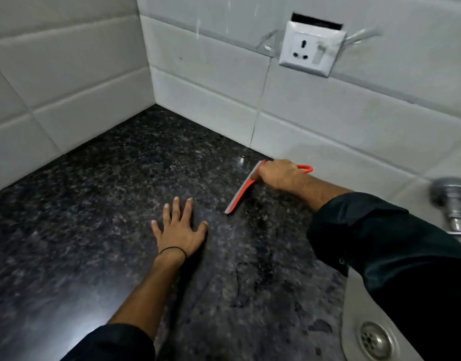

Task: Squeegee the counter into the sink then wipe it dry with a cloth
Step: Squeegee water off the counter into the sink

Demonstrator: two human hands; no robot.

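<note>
Black speckled granite counter (94,204): squeegee step

Left hand (181,230) flat, fingers spread, on it. Orange grey-bladed squeegee (241,190) edge-down by wall tiles (315,142), right hand (278,175) gripping its handle. Next, likely: drag right into steel sink (353,316). Cloth unseen.

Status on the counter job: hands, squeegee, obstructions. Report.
Right hand grips squeegee, blade down on counter by back wall. Left hand flat on counter. Sink to the right; no cloth in view.

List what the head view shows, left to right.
In order: left hand → squeegee → drain → tap. Skipped: right hand, gripping the squeegee, and socket; both overlap the squeegee's span.
</note>
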